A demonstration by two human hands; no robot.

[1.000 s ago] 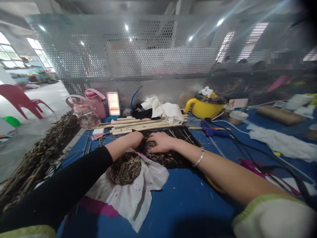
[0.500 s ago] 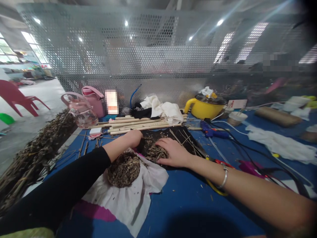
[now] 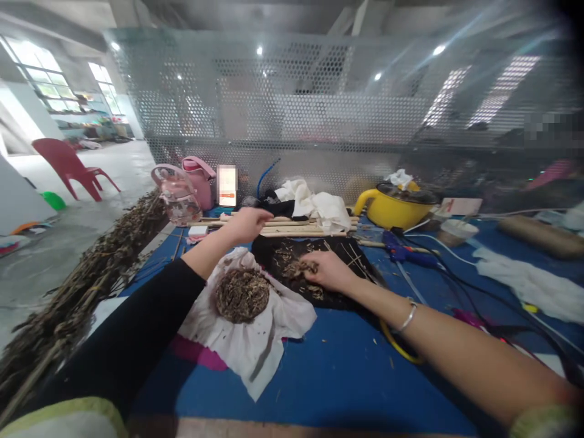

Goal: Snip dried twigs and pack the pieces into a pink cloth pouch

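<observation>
My right hand (image 3: 332, 272) is closed on a small clump of dried leaves (image 3: 308, 268), low over a black cloth (image 3: 269, 246) strewn with dark plant bits. My left hand (image 3: 249, 224) is raised above the cloth's far left corner, near the wooden sticks (image 3: 296, 231). Its fingers are curled together, and what lies inside them, if anything, is hidden. Between my arms, a round, flattened mass of dried leaves (image 3: 241, 295) rests on a crumpled white cloth (image 3: 262, 362).
A yellow pot (image 3: 396, 210), a blue glue gun (image 3: 408, 250) and cables are on the right. At the back left stand a pink bottle (image 3: 180, 198) and a lit phone (image 3: 227, 185). Bundled dried stalks (image 3: 100, 261) lie along the left. A perforated metal panel (image 3: 255, 121) rises behind.
My left hand has lifted off the black cloth. My right hand, earlier spread over the loose leaves, has closed on some of them. The view has turned a little left.
</observation>
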